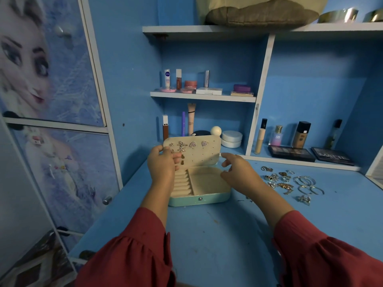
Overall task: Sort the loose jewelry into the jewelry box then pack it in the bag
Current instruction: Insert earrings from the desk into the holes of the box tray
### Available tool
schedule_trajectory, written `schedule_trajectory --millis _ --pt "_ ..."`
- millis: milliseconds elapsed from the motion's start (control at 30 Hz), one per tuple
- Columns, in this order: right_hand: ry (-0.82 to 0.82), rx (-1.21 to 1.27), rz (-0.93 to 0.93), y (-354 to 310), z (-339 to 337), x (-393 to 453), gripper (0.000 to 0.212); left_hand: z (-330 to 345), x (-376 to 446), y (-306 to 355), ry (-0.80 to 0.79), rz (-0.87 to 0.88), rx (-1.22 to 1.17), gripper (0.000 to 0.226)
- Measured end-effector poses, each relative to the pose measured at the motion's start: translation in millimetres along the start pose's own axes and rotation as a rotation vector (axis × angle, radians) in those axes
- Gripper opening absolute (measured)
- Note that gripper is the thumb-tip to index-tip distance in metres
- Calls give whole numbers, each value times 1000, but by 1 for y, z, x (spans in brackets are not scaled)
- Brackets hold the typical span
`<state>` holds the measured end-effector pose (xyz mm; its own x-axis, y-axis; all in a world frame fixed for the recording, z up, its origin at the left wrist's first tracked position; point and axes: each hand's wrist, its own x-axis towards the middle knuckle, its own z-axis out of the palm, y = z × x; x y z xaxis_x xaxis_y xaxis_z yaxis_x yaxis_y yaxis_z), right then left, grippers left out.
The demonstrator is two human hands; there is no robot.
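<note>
A mint-green jewelry box (207,198) stands open on the blue desk. Its cream lid (207,154) is upright, with several earrings (187,145) pinned along the top rows. My left hand (162,164) grips the lid's left edge, thumb behind and fingers in front by the lower earrings. My right hand (238,172) hovers over the box's right side, fingers loosely curled, with nothing visibly held. A pile of loose jewelry (290,182), rings, hoops and earrings, lies on the desk to the right of the box. The ring rolls and the open compartment look empty.
Cosmetics bottles (279,135) and eyeshadow palettes (291,153) line the shelf behind the jewelry pile. Jars (231,138) and tubes (191,122) stand right behind the lid. A cabinet door (62,162) with a knob is at the left. A cushion-like thing (261,13) sits on the top shelf.
</note>
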<state>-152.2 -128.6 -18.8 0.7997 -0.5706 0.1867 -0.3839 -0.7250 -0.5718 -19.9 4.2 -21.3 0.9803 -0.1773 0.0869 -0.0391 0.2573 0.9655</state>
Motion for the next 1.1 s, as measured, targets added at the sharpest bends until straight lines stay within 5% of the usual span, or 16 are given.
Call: schedule_trajectory --millis 233,600,833,933,1100 --pt "-17 -230 77 -4 -5 -7 34 -10 13 -6 53 55 112 24" --pt "-84 -159 155 -7 -11 -10 30 -13 15 -1 -98 -8 76 21" --pt "360 -20 -242 -40 -19 11 45 -15 15 -1 -124 7 93 24" --pt "251 -58 -289 -60 -25 33 53 -16 15 -2 -130 2 87 24" --pt "54 -143 -210 -73 -24 60 35 -16 16 -2 -141 -5 88 23"
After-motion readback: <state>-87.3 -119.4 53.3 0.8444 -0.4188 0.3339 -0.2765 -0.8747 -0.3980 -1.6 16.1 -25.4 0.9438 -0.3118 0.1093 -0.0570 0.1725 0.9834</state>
